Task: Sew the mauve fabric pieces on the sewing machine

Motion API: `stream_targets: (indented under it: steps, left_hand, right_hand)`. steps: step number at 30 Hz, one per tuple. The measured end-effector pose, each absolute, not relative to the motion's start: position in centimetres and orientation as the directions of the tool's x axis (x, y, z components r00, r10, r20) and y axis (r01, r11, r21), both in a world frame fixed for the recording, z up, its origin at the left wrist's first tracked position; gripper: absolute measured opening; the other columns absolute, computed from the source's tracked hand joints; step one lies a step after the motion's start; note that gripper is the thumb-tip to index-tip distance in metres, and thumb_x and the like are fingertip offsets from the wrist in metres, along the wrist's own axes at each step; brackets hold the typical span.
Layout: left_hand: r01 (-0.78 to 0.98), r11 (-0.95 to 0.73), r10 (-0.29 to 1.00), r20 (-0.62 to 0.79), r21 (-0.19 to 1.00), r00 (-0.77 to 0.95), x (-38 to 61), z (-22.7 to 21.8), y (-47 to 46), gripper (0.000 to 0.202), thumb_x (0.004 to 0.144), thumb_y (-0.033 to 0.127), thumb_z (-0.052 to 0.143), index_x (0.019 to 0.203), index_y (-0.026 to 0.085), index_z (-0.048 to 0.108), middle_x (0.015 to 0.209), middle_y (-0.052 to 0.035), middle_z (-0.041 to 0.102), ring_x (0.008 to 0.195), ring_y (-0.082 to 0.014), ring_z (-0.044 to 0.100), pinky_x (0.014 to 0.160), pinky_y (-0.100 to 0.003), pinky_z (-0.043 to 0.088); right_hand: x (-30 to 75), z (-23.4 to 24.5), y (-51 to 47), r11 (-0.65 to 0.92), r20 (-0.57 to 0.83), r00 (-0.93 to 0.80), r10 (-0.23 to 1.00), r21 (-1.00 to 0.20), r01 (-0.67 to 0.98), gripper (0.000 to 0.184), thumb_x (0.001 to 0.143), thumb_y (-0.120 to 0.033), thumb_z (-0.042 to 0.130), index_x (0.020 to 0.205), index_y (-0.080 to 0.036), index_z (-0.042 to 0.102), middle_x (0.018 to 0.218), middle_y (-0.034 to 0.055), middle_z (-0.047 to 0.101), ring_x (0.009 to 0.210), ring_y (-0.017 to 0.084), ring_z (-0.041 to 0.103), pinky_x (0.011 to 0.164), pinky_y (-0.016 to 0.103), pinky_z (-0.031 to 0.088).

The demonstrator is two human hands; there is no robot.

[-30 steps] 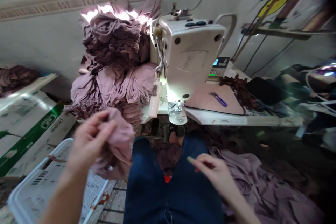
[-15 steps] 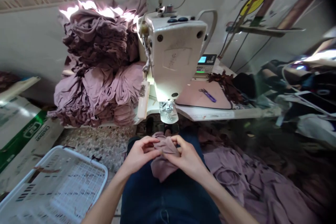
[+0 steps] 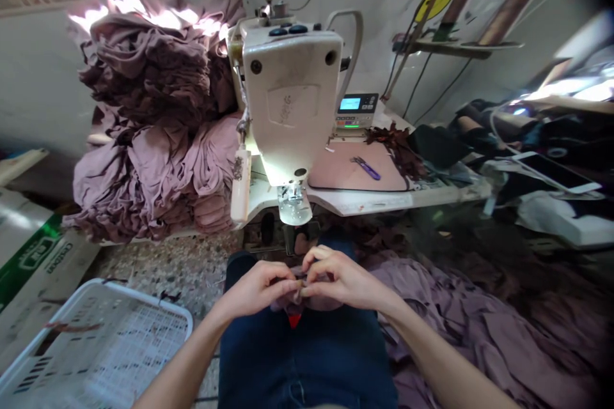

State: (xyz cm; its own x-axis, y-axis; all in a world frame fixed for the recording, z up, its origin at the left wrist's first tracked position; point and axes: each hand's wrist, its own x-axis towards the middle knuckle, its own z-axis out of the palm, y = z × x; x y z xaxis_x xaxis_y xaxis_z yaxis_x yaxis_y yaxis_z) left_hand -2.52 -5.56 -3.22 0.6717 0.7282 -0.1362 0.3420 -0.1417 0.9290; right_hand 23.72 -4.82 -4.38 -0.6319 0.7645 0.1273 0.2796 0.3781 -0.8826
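Observation:
My left hand (image 3: 254, 289) and my right hand (image 3: 343, 280) meet above my lap, fingertips pinching a small gathered piece of mauve knit fabric (image 3: 307, 299). The hands hide most of the cloth. A small red scrap (image 3: 294, 319) shows just below it, against my blue jeans (image 3: 307, 358). Straight ahead and beyond my hands stands a white industrial sewing machine (image 3: 288, 99), its lit presser foot (image 3: 292, 201) well clear of my fingers.
A tall stack of mauve garments (image 3: 148, 134) stands left of the machine. More mauve cloth (image 3: 480, 326) lies heaped on the floor at right. A white plastic basket (image 3: 96, 339) sits at lower left. Purple-handled snips (image 3: 367, 168) lie on a pink board (image 3: 357, 166), and a phone (image 3: 551, 169) lies at right.
My hands have closed in from loose hold to a tight pinch, gathering the cloth smaller. My view has shifted, so the machine sits further left in the picture.

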Motion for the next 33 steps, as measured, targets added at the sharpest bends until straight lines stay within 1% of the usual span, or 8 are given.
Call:
stream_targets:
  steps: [4, 8, 10, 12, 16, 20, 25, 33]
  left_hand:
    - [0.335, 0.070, 0.843, -0.236, 0.940, 0.484, -2.3, -4.1, -5.7, 0.033, 0.095, 0.045, 0.078, 0.083, 0.014, 0.077, 0.074, -0.0035, 0.070, 0.063, -0.0140, 0.060, 0.061, -0.023, 0.044]
    - [0.209, 0.079, 0.919, -0.152, 0.975, 0.364, -2.8, -4.0, -5.5, 0.039, 0.088, 0.043, 0.085, 0.114, 0.015, 0.078, 0.071, 0.0042, 0.056, 0.059, -0.0104, 0.048, 0.055, -0.021, 0.037]
    - [0.189, 0.011, 0.927, -0.081, 0.982, 0.366, -3.1, -3.5, -5.3, 0.041, 0.094, 0.044, 0.080, 0.123, 0.016, 0.079, 0.072, 0.0033, 0.055, 0.059, -0.0106, 0.048, 0.056, -0.022, 0.037]
    - [0.236, -0.121, 0.923, 0.022, 0.964, 0.384, -3.3, -2.8, -4.9, 0.034, 0.100, 0.042, 0.074, 0.119, 0.016, 0.084, 0.075, -0.0004, 0.059, 0.064, -0.0125, 0.053, 0.058, -0.023, 0.038]
    - [0.386, -0.425, 0.871, 0.254, 0.818, 0.421, -3.4, -1.9, -4.2, 0.031, 0.108, 0.036, 0.064, 0.106, 0.017, 0.088, 0.071, -0.0022, 0.058, 0.069, -0.0148, 0.056, 0.063, -0.025, 0.039]
    - [0.432, -0.566, 0.806, 0.361, 0.702, 0.468, -3.2, -1.2, -3.7, 0.033, 0.112, 0.031, 0.056, 0.098, 0.016, 0.082, 0.072, -0.0020, 0.057, 0.068, -0.0148, 0.055, 0.064, -0.026, 0.039]
    - [0.423, -0.509, 0.847, 0.348, 0.750, 0.401, -2.5, 0.0, -2.9, 0.032, 0.112, 0.029, 0.052, 0.089, 0.016, 0.072, 0.082, -0.0046, 0.067, 0.076, -0.0167, 0.062, 0.072, -0.026, 0.045]
    - [0.414, -0.261, 0.963, 0.208, 0.872, 0.170, -1.3, 1.6, -0.6, 0.038, 0.100, 0.042, 0.068, 0.072, 0.017, 0.068, 0.069, -0.0009, 0.064, 0.067, -0.0159, 0.057, 0.066, -0.026, 0.044]
  right_hand:
    - [24.2, -4.6, -4.9, 0.140, -0.005, -0.590, 0.807, -0.970, 0.200, 0.039, 0.093, -0.056, 0.081, 0.079, -0.019, 0.082, 0.081, 0.0040, 0.073, 0.076, 0.020, 0.066, 0.070, 0.029, 0.048]
    - [24.3, -4.9, -4.9, -0.095, -0.146, -0.481, 0.865, -0.987, 0.128, 0.041, 0.089, -0.056, 0.081, 0.078, -0.017, 0.077, 0.068, -0.0005, 0.064, 0.061, 0.015, 0.054, 0.057, 0.026, 0.038]
    - [23.8, -4.8, -5.1, -0.085, -0.116, -0.406, 0.907, -0.992, 0.094, 0.041, 0.089, -0.055, 0.081, 0.076, -0.017, 0.075, 0.066, -0.0011, 0.062, 0.061, 0.014, 0.051, 0.059, 0.026, 0.038]
    - [23.3, -4.4, -5.3, -0.022, -0.050, -0.334, 0.941, -0.996, 0.085, 0.040, 0.090, -0.053, 0.079, 0.074, -0.017, 0.073, 0.066, -0.0007, 0.061, 0.063, 0.014, 0.051, 0.061, 0.027, 0.039]
    - [22.1, -2.9, -5.9, 0.171, 0.139, -0.210, 0.968, -0.975, 0.143, 0.038, 0.096, -0.046, 0.075, 0.070, -0.018, 0.072, 0.066, -0.0002, 0.058, 0.063, 0.015, 0.050, 0.060, 0.028, 0.038]
    - [21.4, -1.0, -6.1, 0.356, 0.343, -0.095, 0.934, -0.912, 0.203, 0.035, 0.099, -0.037, 0.073, 0.069, -0.019, 0.071, 0.065, -0.0013, 0.054, 0.059, 0.013, 0.047, 0.056, 0.029, 0.035]
    - [21.2, 0.0, -4.7, 0.360, 0.366, -0.018, 0.930, -0.905, 0.228, 0.033, 0.096, -0.038, 0.077, 0.070, -0.019, 0.074, 0.064, -0.0006, 0.057, 0.059, 0.014, 0.048, 0.057, 0.029, 0.037]
    - [21.4, -1.2, -1.1, 0.113, 0.112, 0.044, 0.993, -0.993, -0.034, 0.031, 0.081, -0.046, 0.086, 0.070, -0.017, 0.078, 0.068, 0.0031, 0.073, 0.064, 0.018, 0.060, 0.064, 0.030, 0.046]
